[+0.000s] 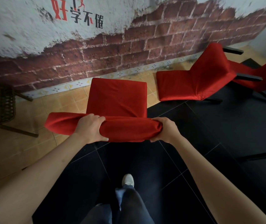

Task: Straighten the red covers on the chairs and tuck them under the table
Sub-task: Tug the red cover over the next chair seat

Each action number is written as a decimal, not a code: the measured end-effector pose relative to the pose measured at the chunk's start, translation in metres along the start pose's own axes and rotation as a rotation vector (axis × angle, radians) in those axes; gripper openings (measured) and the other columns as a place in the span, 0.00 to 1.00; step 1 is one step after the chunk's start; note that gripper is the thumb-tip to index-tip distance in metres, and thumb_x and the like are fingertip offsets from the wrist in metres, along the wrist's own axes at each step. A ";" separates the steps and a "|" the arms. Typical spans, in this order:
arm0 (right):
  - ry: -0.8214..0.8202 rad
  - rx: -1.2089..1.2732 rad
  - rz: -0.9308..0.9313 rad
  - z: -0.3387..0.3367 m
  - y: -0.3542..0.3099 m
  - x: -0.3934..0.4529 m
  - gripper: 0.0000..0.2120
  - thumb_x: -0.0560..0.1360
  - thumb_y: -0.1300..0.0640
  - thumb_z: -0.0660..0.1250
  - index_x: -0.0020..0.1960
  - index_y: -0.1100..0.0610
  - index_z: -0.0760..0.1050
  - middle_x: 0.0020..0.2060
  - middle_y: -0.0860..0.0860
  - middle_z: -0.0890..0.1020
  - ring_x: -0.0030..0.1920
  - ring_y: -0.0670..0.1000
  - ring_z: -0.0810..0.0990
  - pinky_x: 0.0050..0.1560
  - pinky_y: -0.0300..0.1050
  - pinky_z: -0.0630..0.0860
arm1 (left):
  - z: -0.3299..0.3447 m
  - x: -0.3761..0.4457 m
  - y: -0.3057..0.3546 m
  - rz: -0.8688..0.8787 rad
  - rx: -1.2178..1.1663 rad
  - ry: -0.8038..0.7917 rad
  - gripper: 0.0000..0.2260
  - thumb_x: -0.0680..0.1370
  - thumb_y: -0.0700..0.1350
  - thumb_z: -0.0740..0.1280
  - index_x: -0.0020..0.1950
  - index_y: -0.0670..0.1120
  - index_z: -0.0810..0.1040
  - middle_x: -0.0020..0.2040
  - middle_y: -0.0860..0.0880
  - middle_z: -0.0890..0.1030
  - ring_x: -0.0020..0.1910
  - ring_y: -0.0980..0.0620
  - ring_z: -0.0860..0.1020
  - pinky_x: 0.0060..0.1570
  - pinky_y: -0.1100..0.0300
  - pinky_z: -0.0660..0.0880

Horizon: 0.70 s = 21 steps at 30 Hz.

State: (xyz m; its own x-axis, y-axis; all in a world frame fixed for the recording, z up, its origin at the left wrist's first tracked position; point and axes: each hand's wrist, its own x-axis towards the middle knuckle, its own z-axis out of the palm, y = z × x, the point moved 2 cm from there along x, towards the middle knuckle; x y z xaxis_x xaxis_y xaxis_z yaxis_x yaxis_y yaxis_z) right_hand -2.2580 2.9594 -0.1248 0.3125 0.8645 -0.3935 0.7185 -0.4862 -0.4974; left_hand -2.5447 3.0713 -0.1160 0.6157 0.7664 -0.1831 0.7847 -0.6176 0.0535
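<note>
The red-covered backrest [103, 128] of the near chair [117, 97] is gripped by both hands: the left hand [89, 127] is curled round its middle, the right hand [164, 129] round its right end. A second red chair [193, 78] is seen near the brick wall [129, 46]

We have a single view, taken from a wide-angle camera worn on the person's head. It faces forward and steeply down, so we see both forearms reaching away from the lens toward the nearest chair [117, 101], which sits close below at frame centre. The person's shoe [128, 180] and the floor [193, 135] fill the lower frame. The brick-pattern wall [129, 46] spans the top, curved by lens distortion. No second view shares the scene.
</note>
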 end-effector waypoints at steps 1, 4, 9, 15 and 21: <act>0.003 -0.004 0.010 0.002 0.000 -0.005 0.47 0.50 0.53 0.85 0.67 0.45 0.72 0.60 0.47 0.74 0.62 0.53 0.73 0.62 0.48 0.69 | 0.000 -0.006 0.001 0.007 0.000 -0.004 0.37 0.60 0.70 0.73 0.60 0.49 0.76 0.47 0.53 0.80 0.47 0.51 0.77 0.43 0.56 0.76; 0.023 -0.010 0.030 0.007 -0.002 -0.019 0.47 0.50 0.54 0.85 0.68 0.46 0.72 0.58 0.46 0.75 0.62 0.54 0.74 0.62 0.48 0.70 | 0.000 -0.016 0.001 0.021 0.014 -0.012 0.36 0.61 0.70 0.72 0.61 0.50 0.75 0.48 0.53 0.80 0.48 0.51 0.77 0.41 0.58 0.73; 0.045 -0.008 0.051 0.005 -0.005 -0.029 0.46 0.52 0.54 0.85 0.68 0.49 0.72 0.60 0.50 0.77 0.62 0.55 0.75 0.63 0.51 0.71 | -0.011 -0.004 0.006 -0.002 -0.040 -0.031 0.34 0.62 0.67 0.75 0.61 0.52 0.75 0.51 0.52 0.80 0.52 0.49 0.77 0.50 0.56 0.70; 0.079 -0.064 0.052 0.007 -0.009 -0.029 0.47 0.55 0.52 0.84 0.70 0.48 0.68 0.64 0.51 0.72 0.64 0.57 0.73 0.62 0.52 0.71 | -0.014 0.018 0.007 -0.018 -0.030 -0.096 0.36 0.62 0.65 0.76 0.65 0.51 0.70 0.58 0.51 0.79 0.59 0.47 0.75 0.65 0.49 0.66; 0.081 -0.039 0.079 0.008 -0.008 -0.030 0.48 0.55 0.52 0.84 0.72 0.46 0.66 0.67 0.51 0.70 0.66 0.57 0.71 0.63 0.53 0.70 | -0.003 0.016 0.003 0.004 -0.058 -0.092 0.40 0.64 0.65 0.75 0.70 0.51 0.65 0.68 0.50 0.73 0.69 0.47 0.69 0.70 0.44 0.58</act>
State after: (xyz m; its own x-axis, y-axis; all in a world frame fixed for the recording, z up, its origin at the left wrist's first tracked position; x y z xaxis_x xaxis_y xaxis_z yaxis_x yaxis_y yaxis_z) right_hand -2.2784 2.9367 -0.1154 0.4172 0.8320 -0.3656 0.7126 -0.5492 -0.4366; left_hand -2.5323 3.0817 -0.1155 0.6118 0.7428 -0.2719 0.7867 -0.6073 0.1109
